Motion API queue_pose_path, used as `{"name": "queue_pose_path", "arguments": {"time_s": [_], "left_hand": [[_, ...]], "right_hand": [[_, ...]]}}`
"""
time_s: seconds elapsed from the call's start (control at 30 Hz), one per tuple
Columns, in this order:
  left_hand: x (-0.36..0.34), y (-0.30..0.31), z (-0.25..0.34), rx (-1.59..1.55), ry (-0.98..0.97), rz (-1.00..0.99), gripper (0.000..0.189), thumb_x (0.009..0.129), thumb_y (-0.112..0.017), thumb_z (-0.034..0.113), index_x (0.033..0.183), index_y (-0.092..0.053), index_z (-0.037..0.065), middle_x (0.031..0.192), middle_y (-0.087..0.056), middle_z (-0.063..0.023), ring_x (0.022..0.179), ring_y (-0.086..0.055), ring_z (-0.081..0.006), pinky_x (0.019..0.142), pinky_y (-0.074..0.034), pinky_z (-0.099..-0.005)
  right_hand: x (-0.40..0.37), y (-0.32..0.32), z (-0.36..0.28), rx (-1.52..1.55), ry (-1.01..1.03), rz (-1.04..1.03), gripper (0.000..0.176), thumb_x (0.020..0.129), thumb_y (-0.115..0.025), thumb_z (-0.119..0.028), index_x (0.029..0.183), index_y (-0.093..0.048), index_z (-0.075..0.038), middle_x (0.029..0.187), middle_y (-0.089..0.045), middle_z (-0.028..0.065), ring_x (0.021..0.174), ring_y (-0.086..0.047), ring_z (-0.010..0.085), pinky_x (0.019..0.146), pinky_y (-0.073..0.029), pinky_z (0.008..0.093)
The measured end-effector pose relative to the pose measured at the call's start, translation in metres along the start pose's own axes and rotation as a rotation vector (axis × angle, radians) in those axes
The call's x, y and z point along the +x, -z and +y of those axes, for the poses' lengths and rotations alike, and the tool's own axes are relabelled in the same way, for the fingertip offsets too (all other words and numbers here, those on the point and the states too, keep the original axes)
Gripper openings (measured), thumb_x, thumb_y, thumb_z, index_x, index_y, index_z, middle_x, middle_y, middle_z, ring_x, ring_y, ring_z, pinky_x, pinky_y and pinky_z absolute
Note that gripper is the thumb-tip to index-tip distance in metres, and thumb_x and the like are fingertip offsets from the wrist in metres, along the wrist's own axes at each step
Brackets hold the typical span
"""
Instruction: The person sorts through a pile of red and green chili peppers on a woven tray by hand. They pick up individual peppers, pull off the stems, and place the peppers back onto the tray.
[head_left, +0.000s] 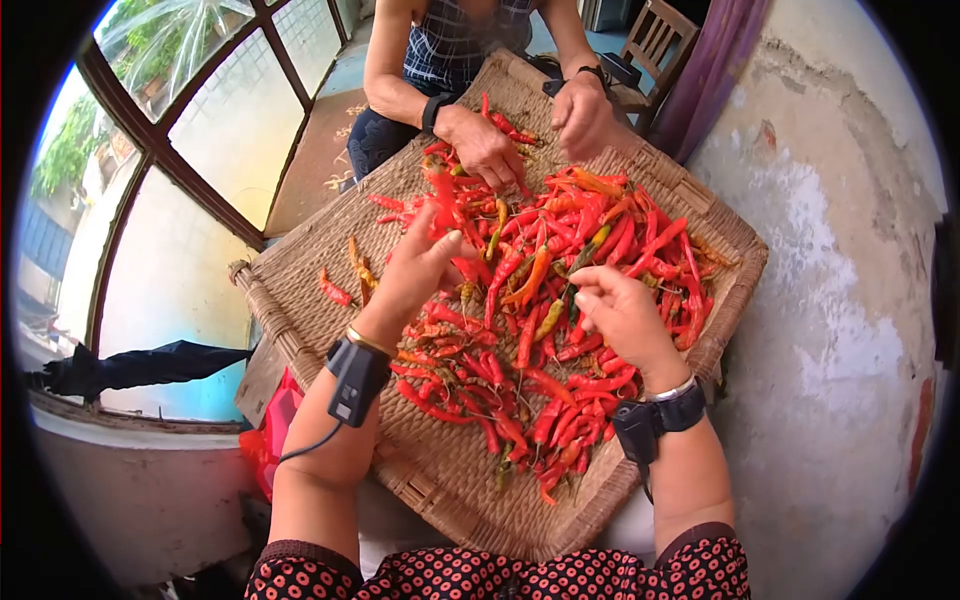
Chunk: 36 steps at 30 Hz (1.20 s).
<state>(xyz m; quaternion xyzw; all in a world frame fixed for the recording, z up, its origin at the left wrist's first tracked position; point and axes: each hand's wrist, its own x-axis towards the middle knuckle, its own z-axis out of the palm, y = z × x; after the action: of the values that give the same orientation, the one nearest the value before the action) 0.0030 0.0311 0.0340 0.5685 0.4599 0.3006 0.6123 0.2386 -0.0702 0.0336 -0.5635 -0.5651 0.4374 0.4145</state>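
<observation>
On the woven tray (300,300), left hand (420,275) seemingly pinches a chilli (440,195).

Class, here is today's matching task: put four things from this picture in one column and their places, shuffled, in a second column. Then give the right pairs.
Things
1. left hand
2. red chillies
3. black umbrella
4. wooden chair

Places
a. behind the person opposite
b. heaped on the woven tray
c. lying folded by the window, left of the tray
d. raised over the left side of the heap

Pairs: 1-d, 2-b, 3-c, 4-a
</observation>
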Motion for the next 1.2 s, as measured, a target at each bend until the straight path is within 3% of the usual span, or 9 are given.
{"name": "queue_pose_path", "arguments": {"time_s": [0.07, 0.13, 0.2, 0.27, 0.37, 0.53, 0.7, 0.77, 1.2], "left_hand": [[0.002, -0.003, -0.006, -0.187, -0.122, 0.128, 0.04, 0.087, -0.057, 0.017, 0.122, -0.044, 0.001, 0.076, -0.061, -0.0051, 0.053, -0.053, -0.0069, 0.046, -0.04, -0.0193], [0.002, -0.004, -0.013, 0.141, -0.162, 0.067, 0.047, 0.089, -0.054, 0.018, 0.129, -0.035, 0.005, 0.084, -0.061, -0.0065, 0.056, -0.054, -0.0069, 0.047, -0.041, -0.0192], [0.005, -0.005, -0.033, 0.261, -0.272, 0.012, 0.042, 0.084, -0.059, 0.018, 0.122, -0.045, 0.006, 0.082, -0.064, -0.0093, 0.058, -0.058, -0.0151, 0.05, -0.045, -0.0267], [0.002, -0.005, -0.039, 1.089, -0.501, -0.173, 0.035, 0.077, -0.063, 0.02, 0.109, -0.056, 0.007, 0.081, -0.063, -0.0134, 0.064, -0.06, -0.0265, 0.058, -0.048, -0.0352], [-0.013, -0.018, -0.026, 1.178, -0.271, -0.337, 0.025, 0.073, -0.063, 0.023, 0.092, -0.063, 0.007, 0.079, -0.062, -0.0153, 0.071, -0.059, -0.0323, 0.066, -0.047, -0.0393], [-0.017, -0.018, -0.026, 1.036, -0.212, -0.622, 0.021, 0.074, -0.061, 0.027, 0.083, -0.066, 0.009, 0.075, -0.062, -0.0149, 0.072, -0.06, -0.0311, 0.065, -0.047, -0.0396], [-0.023, -0.027, -0.025, 0.926, -0.337, -0.59, 0.022, 0.075, -0.063, 0.023, 0.09, -0.064, 0.006, 0.074, -0.062, -0.0131, 0.069, -0.06, -0.0284, 0.065, -0.047, -0.0371], [-0.026, -0.032, -0.022, 0.753, -0.636, -0.434, 0.027, 0.075, -0.067, 0.022, 0.094, -0.061, 0.004, 0.074, -0.062, -0.0136, 0.068, -0.06, -0.0281, 0.064, -0.047, -0.036], [-0.036, -0.014, 0.009, 0.808, -0.254, -0.724, 0.027, 0.083, -0.06, 0.029, 0.084, -0.065, 0.002, 0.061, -0.059, -0.0117, 0.053, -0.057, -0.0219, 0.053, -0.045, -0.0327]], "right_hand": [[0.001, -0.006, 0.002, -0.315, 0.126, -0.064, 0.029, 0.079, -0.058, -0.012, 0.107, -0.054, -0.003, 0.083, -0.06, 0.0111, 0.067, -0.059, 0.0216, 0.064, -0.048, 0.0323], [0.001, -0.013, 0.007, -0.506, 0.305, -0.164, 0.029, 0.078, -0.059, -0.012, 0.105, -0.054, -0.003, 0.094, -0.057, 0.0139, 0.076, -0.059, 0.0315, 0.067, -0.048, 0.0388], [-0.001, -0.021, 0.01, -0.641, 0.299, -0.181, 0.031, 0.077, -0.058, -0.009, 0.107, -0.053, -0.004, 0.097, -0.054, 0.0147, 0.075, -0.059, 0.0324, 0.067, -0.048, 0.039], [0.0, -0.024, 0.016, -0.777, 0.29, -0.199, 0.034, 0.075, -0.058, -0.006, 0.109, -0.052, -0.004, 0.1, -0.052, 0.0156, 0.074, -0.059, 0.0333, 0.068, -0.048, 0.0392], [0.002, -0.023, 0.026, -0.929, 0.248, -0.222, 0.029, 0.076, -0.055, -0.005, 0.105, -0.049, -0.004, 0.097, -0.05, 0.0159, 0.075, -0.058, 0.0356, 0.065, -0.048, 0.0427], [-0.001, -0.024, 0.023, -1.166, 0.155, -0.302, 0.007, 0.074, -0.052, -0.003, 0.078, -0.058, -0.003, 0.087, -0.056, 0.0179, 0.074, -0.061, 0.0327, 0.062, -0.05, 0.0426], [-0.008, -0.019, 0.015, -1.077, 0.226, -0.251, 0.007, 0.072, -0.056, -0.009, 0.072, -0.06, -0.004, 0.075, -0.059, 0.0157, 0.073, -0.061, 0.0331, 0.063, -0.049, 0.0423], [-0.01, -0.017, 0.004, -1.024, 0.222, -0.26, 0.009, 0.071, -0.057, -0.012, 0.074, -0.061, -0.005, 0.073, -0.059, 0.0151, 0.073, -0.061, 0.0328, 0.063, -0.049, 0.0421], [-0.006, -0.01, -0.018, -0.288, -0.041, -0.378, 0.019, 0.074, -0.064, -0.021, 0.083, -0.064, -0.004, 0.07, -0.063, 0.0122, 0.065, -0.062, 0.0232, 0.059, -0.047, 0.034]]}}
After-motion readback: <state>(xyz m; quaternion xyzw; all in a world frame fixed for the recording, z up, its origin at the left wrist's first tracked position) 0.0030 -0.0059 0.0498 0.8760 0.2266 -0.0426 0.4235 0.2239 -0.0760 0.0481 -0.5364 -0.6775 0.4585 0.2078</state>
